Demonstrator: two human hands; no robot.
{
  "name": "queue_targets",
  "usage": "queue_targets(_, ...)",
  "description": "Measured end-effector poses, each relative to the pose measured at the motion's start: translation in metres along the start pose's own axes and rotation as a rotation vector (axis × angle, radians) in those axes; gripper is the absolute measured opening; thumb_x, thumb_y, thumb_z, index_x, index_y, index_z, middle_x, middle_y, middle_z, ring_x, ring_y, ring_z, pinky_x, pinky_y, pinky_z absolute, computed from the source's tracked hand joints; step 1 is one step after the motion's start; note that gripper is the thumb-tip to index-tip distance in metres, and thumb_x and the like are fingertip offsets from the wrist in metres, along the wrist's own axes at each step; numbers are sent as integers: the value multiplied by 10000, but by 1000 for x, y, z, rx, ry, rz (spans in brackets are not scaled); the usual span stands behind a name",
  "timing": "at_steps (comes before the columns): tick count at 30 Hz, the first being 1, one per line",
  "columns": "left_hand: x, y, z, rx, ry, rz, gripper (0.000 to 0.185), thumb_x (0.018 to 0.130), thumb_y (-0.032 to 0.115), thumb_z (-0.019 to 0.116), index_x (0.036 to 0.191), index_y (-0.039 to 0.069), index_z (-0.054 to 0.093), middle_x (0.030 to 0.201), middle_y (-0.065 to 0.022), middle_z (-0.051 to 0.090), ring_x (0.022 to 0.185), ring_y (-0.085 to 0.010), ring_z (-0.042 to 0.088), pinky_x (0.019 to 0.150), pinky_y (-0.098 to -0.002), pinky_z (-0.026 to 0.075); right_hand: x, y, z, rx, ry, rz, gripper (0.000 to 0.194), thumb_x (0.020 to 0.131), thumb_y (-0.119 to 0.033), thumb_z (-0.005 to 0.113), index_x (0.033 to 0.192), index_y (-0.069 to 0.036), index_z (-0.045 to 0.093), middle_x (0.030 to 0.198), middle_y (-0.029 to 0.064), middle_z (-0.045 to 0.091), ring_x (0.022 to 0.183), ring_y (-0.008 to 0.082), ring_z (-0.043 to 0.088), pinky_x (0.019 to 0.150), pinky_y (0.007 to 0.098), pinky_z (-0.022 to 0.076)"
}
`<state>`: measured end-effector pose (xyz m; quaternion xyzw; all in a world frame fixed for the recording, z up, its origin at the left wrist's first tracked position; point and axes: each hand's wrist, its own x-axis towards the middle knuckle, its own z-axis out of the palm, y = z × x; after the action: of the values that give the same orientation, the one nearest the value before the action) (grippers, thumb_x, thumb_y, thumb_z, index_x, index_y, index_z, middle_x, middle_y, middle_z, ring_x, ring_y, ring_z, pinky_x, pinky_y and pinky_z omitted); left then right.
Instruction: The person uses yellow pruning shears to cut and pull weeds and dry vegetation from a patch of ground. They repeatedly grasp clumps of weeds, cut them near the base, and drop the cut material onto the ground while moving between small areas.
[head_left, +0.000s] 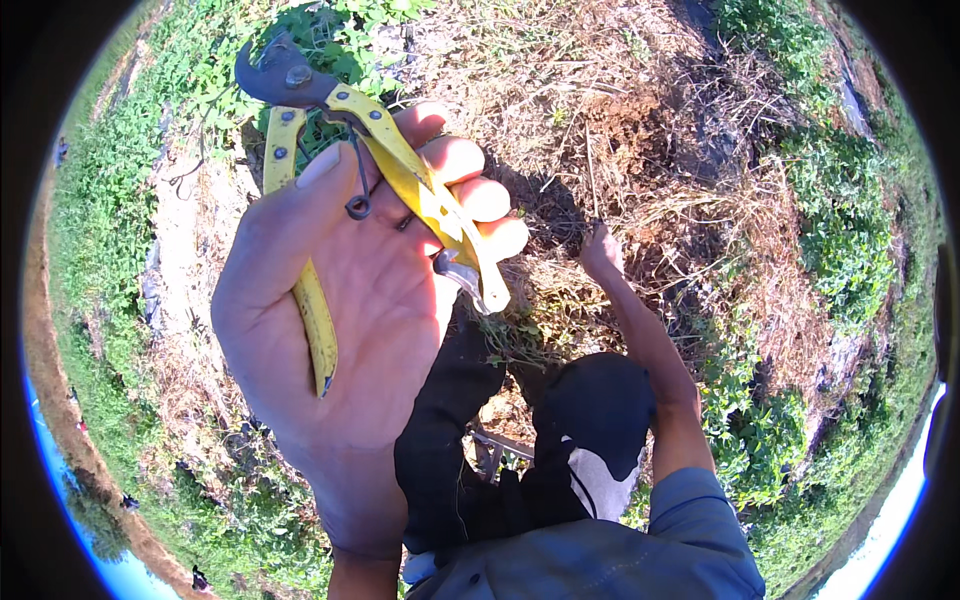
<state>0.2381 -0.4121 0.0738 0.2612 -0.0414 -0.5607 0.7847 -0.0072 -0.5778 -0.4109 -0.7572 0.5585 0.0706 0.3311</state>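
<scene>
Close before me, my left hand (330, 300) holds pruning shears (401, 161) with its palm turned up toward my head. The shears have yellow handles, a dark hooked blade head and a wire spring between the handles. One handle rests against my curled fingers; the other passes behind my thumb and across the palm. The handles stand apart. Lower down and to the right, my right hand (602, 251) reaches to the ground. A thin straight brown stick or stem (590, 169) runs out from its fist over bare soil (622, 142); its far end is hard to make out.
My bent knees in dark trousers (600, 397) are below, with part of a low frame (499, 442) between them. Dry straw (517, 60) covers the ground ahead. Green leafy plants (847, 217) grow in rows on both sides. Small distant figures show at the far left rim.
</scene>
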Motion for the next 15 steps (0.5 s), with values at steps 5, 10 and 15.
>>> queue_targets(5, -6, 7, -3, -25, -12, 23, 631, 1043, 301, 524, 1445, -165, 385, 1259, -215, 542, 1123, -299, 516, 990, -454, 425, -95, 31, -3, -14, -43, -51, 268, 1017, -248, 551, 1125, -2, 567, 900, 271, 704, 818, 440, 713, 715, 524, 547)
queue_targets(10, -2, 6, -2, -18, 52, 26, 635, 1044, 311, 523, 1440, -168, 393, 1268, -221, 547, 1130, -300, 516, 988, -455, 428, -153, 54, -14, 24, -61, 9, 264, 1015, -251, 556, 1118, -8, 566, 905, 279, 703, 819, 446, 713, 710, 522, 547)
queue_targets(15, -6, 18, -15, 34, 42, 51, 657, 1046, 328, 523, 1448, -173, 383, 1265, -226, 551, 1125, -307, 527, 981, -455, 438, -171, 46, -18, 84, -51, 23, 260, 1013, -253, 560, 1111, -13, 565, 911, 287, 702, 821, 451, 713, 704, 519, 548)
